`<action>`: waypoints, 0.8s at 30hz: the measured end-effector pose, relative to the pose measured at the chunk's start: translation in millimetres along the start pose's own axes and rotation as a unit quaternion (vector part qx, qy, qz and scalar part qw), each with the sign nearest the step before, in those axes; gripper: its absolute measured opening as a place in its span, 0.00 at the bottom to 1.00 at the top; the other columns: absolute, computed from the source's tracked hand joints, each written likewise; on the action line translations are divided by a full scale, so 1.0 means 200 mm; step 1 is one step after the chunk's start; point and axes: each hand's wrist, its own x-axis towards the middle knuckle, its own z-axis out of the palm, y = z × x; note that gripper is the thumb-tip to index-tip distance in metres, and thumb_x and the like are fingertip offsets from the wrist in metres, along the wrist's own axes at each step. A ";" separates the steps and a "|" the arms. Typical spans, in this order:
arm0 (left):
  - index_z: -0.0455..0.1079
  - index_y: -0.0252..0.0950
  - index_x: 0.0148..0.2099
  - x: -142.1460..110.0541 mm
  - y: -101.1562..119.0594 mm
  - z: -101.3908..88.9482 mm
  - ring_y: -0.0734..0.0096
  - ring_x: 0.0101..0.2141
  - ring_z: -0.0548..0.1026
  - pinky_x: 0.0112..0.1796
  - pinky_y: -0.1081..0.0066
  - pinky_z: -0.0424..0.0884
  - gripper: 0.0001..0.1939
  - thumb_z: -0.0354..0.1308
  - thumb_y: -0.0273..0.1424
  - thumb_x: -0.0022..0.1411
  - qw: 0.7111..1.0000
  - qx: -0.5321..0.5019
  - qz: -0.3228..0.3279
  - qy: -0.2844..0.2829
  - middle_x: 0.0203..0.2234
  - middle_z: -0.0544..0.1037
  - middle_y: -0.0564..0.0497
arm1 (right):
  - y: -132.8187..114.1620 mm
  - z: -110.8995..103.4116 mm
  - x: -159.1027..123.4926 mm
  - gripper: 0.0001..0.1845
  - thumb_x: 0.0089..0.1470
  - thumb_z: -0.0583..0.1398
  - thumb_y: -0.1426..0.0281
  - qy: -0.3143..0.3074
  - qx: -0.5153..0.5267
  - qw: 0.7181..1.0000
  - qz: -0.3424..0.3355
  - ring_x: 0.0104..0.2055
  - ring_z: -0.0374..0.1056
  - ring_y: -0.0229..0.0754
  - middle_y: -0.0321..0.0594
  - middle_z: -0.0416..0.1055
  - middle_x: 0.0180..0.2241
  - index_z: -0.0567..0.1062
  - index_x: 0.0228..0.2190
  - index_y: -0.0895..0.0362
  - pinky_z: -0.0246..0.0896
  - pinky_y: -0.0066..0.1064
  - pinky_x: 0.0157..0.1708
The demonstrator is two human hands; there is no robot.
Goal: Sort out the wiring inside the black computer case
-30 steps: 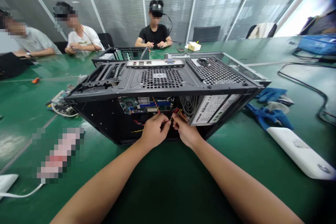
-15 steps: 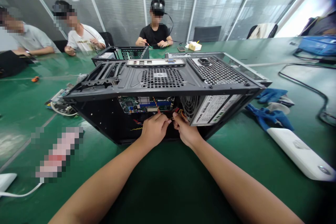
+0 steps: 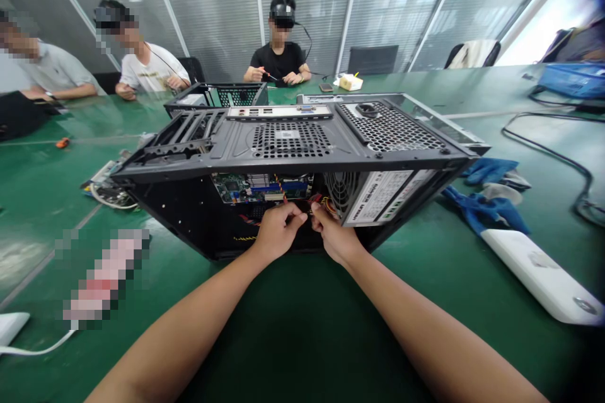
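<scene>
A black computer case [image 3: 227, 154] lies on its side before me, its open side facing me. Inside show a green motherboard [image 3: 236, 189] and a power supply [image 3: 378, 198] with a white label and a round fan grille. My left hand [image 3: 276, 230] is in the opening, thumb and fingers curled close together; what they hold, if anything, is too small to make out. A thin twisted orange-and-black wire [image 3: 280, 187] runs down to it. Close beside it, my right hand [image 3: 338, 236] pinches the power supply cables [image 3: 327, 201], a red, yellow and black bundle.
Blue gloves [image 3: 491, 208] and a white oblong device [image 3: 539, 274] lie on the right. A circuit board with cables [image 3: 106, 186] and a pixelated pinkish object [image 3: 106, 277] are on the left. Another case [image 3: 217, 93] stands behind. Three people sit across the green table [image 3: 302, 340].
My left hand's fingertips have shifted slightly, with its thumb now a little more apart from the index finger. The right hand and the case stay nearly the same.
</scene>
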 end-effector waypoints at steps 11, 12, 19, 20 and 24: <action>0.74 0.38 0.34 -0.03 0.01 0.01 0.68 0.33 0.73 0.37 0.69 0.69 0.06 0.58 0.26 0.65 0.992 0.072 0.094 0.036 0.29 0.75 0.51 | -0.05 0.04 -0.01 0.27 0.33 0.74 0.54 0.074 0.036 0.997 0.006 0.21 0.51 0.31 0.27 0.60 0.21 0.66 0.25 0.54 0.45 0.28 0.20; 0.74 0.38 0.34 -0.03 0.01 0.01 0.68 0.33 0.73 0.37 0.69 0.69 0.06 0.58 0.26 0.65 0.992 0.074 0.094 0.039 0.29 0.75 0.51 | -0.05 0.04 -0.01 0.27 0.33 0.74 0.54 0.073 0.036 0.997 0.003 0.21 0.51 0.31 0.27 0.60 0.21 0.66 0.25 0.54 0.44 0.28 0.20; 0.74 0.37 0.32 -0.03 0.01 0.01 0.69 0.30 0.72 0.34 0.70 0.68 0.09 0.57 0.28 0.65 0.995 0.064 0.054 0.045 0.25 0.76 0.52 | -0.03 0.03 -0.01 0.25 0.37 0.72 0.54 0.052 0.013 0.999 -0.007 0.22 0.52 0.32 0.28 0.60 0.21 0.66 0.24 0.54 0.47 0.29 0.21; 0.74 0.37 0.32 -0.02 0.01 0.01 0.70 0.29 0.72 0.32 0.71 0.67 0.09 0.57 0.28 0.65 0.997 0.055 0.042 0.040 0.24 0.75 0.53 | -0.03 0.03 -0.01 0.25 0.36 0.73 0.53 0.052 0.014 0.999 -0.005 0.22 0.53 0.32 0.28 0.61 0.21 0.66 0.23 0.54 0.47 0.29 0.21; 0.73 0.36 0.30 -0.01 0.00 0.01 0.74 0.22 0.70 0.27 0.74 0.63 0.10 0.56 0.30 0.65 1.000 -0.006 -0.015 0.012 0.19 0.72 0.55 | -0.05 0.03 -0.01 0.27 0.33 0.73 0.52 0.054 0.014 0.998 0.013 0.21 0.55 0.32 0.28 0.61 0.19 0.66 0.22 0.54 0.50 0.28 0.21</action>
